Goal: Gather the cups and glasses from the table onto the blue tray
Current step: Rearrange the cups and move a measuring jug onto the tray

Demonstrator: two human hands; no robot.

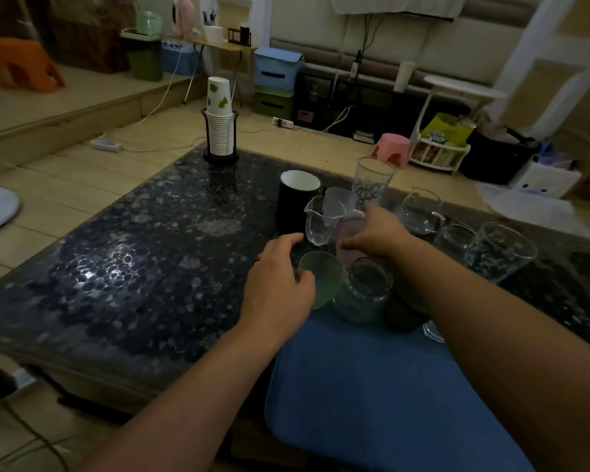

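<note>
A blue tray lies at the table's near edge. On its far end stand a frosted green cup, a clear glass jar and a dark cup. My left hand curls around the green cup's left side. My right hand grips a pink frosted cup just above the tray's far end. Behind them on the table stand a black mug, a small clear pitcher, a tall clear glass, a glass jug and two more glasses.
A rack of stacked paper cups stands at the far edge of the dark pebbled table. A pink stool, storage boxes and power cords lie on the floor beyond.
</note>
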